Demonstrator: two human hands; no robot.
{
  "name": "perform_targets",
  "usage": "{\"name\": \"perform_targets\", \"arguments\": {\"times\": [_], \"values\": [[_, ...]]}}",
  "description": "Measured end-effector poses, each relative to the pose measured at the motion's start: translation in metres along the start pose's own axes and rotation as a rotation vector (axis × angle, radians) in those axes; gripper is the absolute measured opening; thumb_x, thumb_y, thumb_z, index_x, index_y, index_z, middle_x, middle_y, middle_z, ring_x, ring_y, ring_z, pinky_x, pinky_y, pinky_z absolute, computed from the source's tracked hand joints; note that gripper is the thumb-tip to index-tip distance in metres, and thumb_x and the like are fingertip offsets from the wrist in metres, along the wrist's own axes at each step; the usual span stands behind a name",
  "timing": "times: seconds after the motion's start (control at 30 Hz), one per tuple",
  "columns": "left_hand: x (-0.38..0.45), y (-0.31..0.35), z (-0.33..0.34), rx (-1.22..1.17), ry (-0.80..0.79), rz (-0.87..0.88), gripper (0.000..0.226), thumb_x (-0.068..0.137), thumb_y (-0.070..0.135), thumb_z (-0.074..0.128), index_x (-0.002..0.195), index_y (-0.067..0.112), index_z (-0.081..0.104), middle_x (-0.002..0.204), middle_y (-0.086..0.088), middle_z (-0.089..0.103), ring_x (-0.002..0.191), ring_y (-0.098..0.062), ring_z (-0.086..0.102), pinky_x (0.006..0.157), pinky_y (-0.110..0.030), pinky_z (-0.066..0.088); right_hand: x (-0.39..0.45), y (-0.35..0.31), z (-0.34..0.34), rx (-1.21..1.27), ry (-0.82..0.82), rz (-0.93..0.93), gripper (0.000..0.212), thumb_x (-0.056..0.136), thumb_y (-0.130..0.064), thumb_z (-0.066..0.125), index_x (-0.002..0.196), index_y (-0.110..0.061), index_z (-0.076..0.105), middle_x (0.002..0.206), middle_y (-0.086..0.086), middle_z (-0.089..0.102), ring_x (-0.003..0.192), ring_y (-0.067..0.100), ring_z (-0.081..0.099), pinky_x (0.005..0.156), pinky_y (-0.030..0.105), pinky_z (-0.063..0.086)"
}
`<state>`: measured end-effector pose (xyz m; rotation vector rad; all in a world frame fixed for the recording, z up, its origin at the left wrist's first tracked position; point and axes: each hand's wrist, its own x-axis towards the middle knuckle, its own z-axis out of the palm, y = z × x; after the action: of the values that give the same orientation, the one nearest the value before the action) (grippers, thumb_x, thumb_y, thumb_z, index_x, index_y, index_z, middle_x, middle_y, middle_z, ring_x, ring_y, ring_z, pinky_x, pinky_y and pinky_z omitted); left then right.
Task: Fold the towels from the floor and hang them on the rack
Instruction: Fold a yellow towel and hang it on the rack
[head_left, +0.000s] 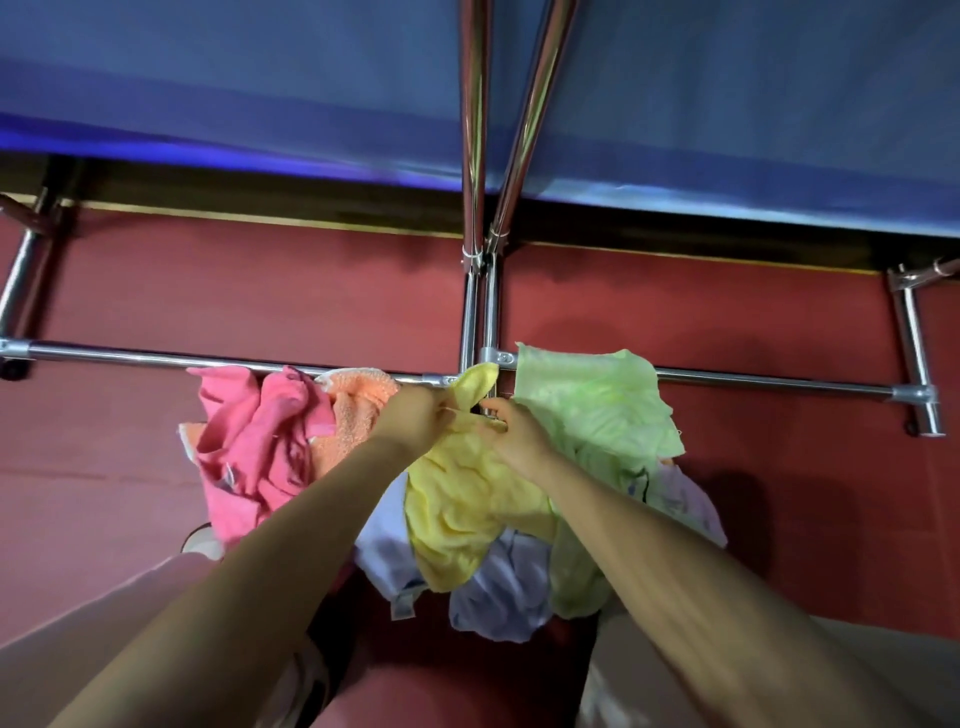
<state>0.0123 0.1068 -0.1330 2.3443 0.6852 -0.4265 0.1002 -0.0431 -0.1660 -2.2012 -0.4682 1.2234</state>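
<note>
- Up at the middle of the view, the left hand (415, 415) pinches the upper edge of a crumpled yellow terry towel (467, 499), fingers curled into the cloth.
- At its 3 o'clock, the right hand (511, 434) grips the same edge, fingers closed on a fold; the two hands nearly touch.
- Both bare forearms reach up from 6 o'clock and converge at the shiny metal rack rail (130, 356).
- That yellow towel hangs below the hands, its top corner lying against the rail joint.
- On the red floor (779, 493) lie a pink towel (254, 441) at 9 o'clock, an orange towel (358, 405) beside it, a light green towel (592, 410) at 3 o'clock and a pale lavender towel (498, 597) at 6 o'clock.
- Fingertips are hidden in cloth.
</note>
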Motion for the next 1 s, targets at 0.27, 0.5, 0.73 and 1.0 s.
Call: {"name": "perform_targets", "arguments": {"times": [0.27,0.5,0.73,1.0], "values": [[-0.053,0.039,-0.078,0.023,0.08,0.317,0.032,0.083,0.029,0.049,0.096,0.009,0.07,0.087,-0.011,0.065,0.091,-0.027,0.053,0.082,-0.034,0.043,-0.06,-0.048,-0.027,-0.342,0.203,-0.311,0.018,0.091,-0.027,0.058,0.09,-0.011,0.064,0.096,0.01,0.063,0.098,0.031,0.054,0.08,0.037,0.042],[-0.129,0.107,-0.142,-0.09,0.156,0.25,0.02,0.092,0.021,0.053,0.085,0.004,0.062,0.083,-0.01,0.062,0.084,-0.029,0.055,0.07,-0.03,0.036,-0.152,-0.095,-0.074,-0.295,0.22,-0.389,0.035,0.096,-0.03,0.052,0.065,-0.018,0.041,0.064,-0.001,0.044,0.072,0.025,0.047,0.064,0.035,0.029],[-0.232,0.151,-0.146,-0.495,0.324,0.251,0.029,0.093,0.012,0.058,0.069,0.023,0.046,0.065,0.007,0.05,0.061,-0.002,0.045,0.064,-0.026,0.038,-0.264,-0.115,-0.102,-0.141,0.243,-0.521,0.036,0.096,-0.026,0.054,0.064,-0.024,0.038,0.061,-0.005,0.04,0.061,0.011,0.038,0.062,0.032,0.032],[-0.324,0.162,-0.152,-0.669,0.693,0.277,0.025,0.091,0.012,0.053,0.071,0.026,0.05,0.071,0.01,0.052,0.065,0.002,0.045,0.065,-0.019,0.038,-0.359,-0.102,-0.098,0.003,0.276,-0.632,0.032,0.093,-0.023,0.06,0.068,-0.006,0.05,0.065,-0.004,0.043,0.061,0.003,0.038,0.06,0.023,0.03]]}}
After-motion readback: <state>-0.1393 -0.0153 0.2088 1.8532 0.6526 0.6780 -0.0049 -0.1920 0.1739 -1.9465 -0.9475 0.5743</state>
